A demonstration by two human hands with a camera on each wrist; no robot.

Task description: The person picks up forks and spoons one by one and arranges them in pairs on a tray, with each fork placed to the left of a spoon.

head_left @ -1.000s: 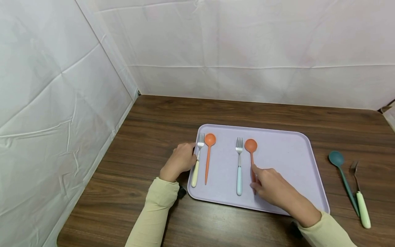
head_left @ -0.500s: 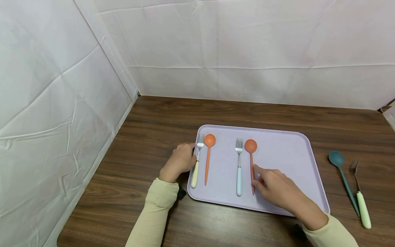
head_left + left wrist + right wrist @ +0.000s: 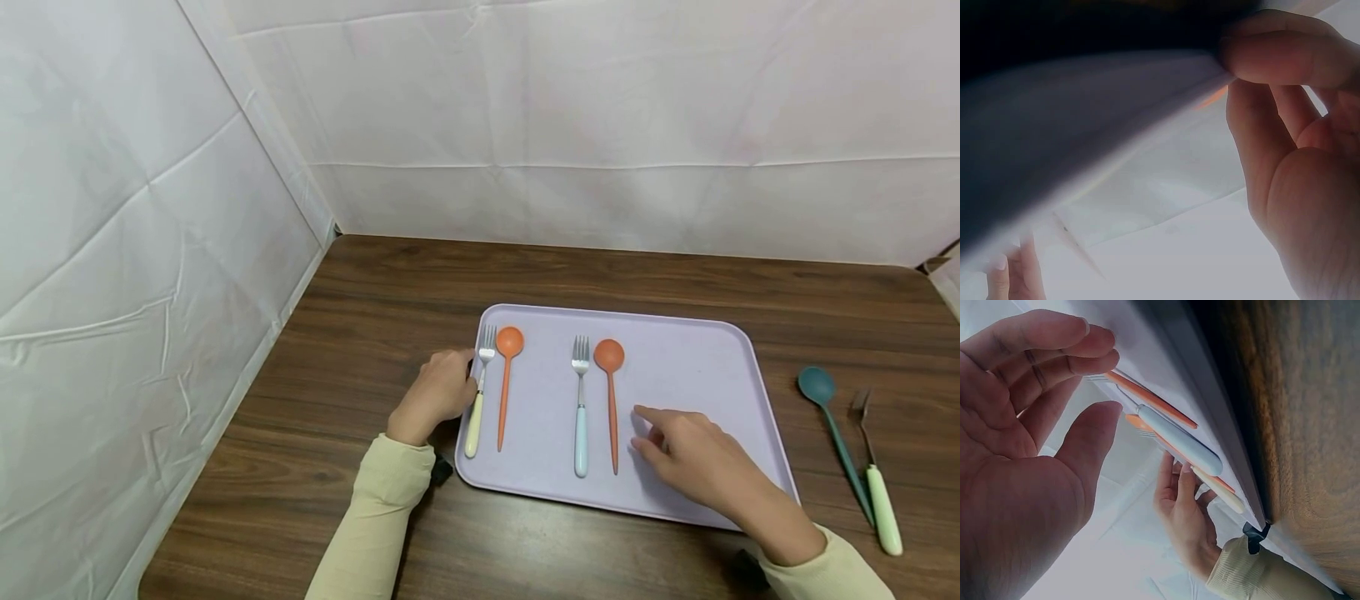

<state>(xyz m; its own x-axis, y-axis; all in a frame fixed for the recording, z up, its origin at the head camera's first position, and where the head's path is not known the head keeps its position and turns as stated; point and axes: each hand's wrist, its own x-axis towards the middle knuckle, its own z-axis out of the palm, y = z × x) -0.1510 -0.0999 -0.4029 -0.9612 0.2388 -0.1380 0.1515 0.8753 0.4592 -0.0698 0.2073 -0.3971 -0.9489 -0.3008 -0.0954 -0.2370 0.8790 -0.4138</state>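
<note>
My left hand (image 3: 438, 387) holds the left rim of a lilac tray (image 3: 690, 367), its thumb and fingers meeting at the edge in the left wrist view. Closest to it on the tray lies a fork with a pale yellow handle (image 3: 475, 425), then an orange spoon (image 3: 510, 340). Farther right a fork with a light blue handle (image 3: 581, 442) lies beside a second orange spoon (image 3: 609, 357). My right hand (image 3: 697, 458) hovers just right of that spoon, fingers loosely bent and holding nothing; a gap between thumb and fingertips shows in the right wrist view.
On the wooden table (image 3: 322, 333), right of the tray, lie a teal spoon (image 3: 817, 386) and a fork with a light green handle (image 3: 883, 512). White cloth (image 3: 600, 108) hangs behind the table and along its left side.
My right hand has let go of the second orange spoon and moved right, away from it. That spoon's handle now lies nearly parallel to the blue-handled fork. The left hand stays put.
</note>
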